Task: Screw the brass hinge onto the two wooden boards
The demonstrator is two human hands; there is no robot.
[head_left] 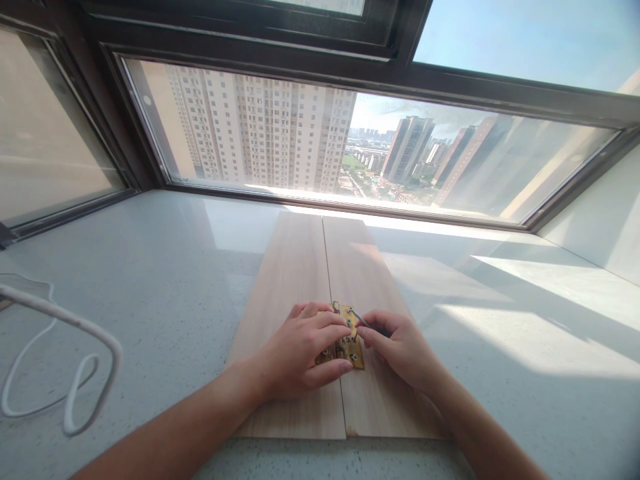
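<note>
A small brass-coloured metal plate (358, 360) with dark fittings, screw heads and a ring at its top lies across the seam of two pale wooden boards (295, 267). Whether it is a hinge or a latch I cannot tell. My left hand (306, 343) rests over its left part, thumb and fingers spread apart, covering much of it. From the right, my right hand (400, 343) pinches a thin screwdriver (361, 318) with a silver shaft and a dark handle mostly hidden by the fingers. Its tip meets a screw near the plate's upper edge.
The boards lie side by side on a speckled white sill (165, 267). A white cable (95, 333) loops at the left. Behind stands a large dark-framed window (320, 200), with tall buildings outside. Bright sun patches fall on the sill at the right.
</note>
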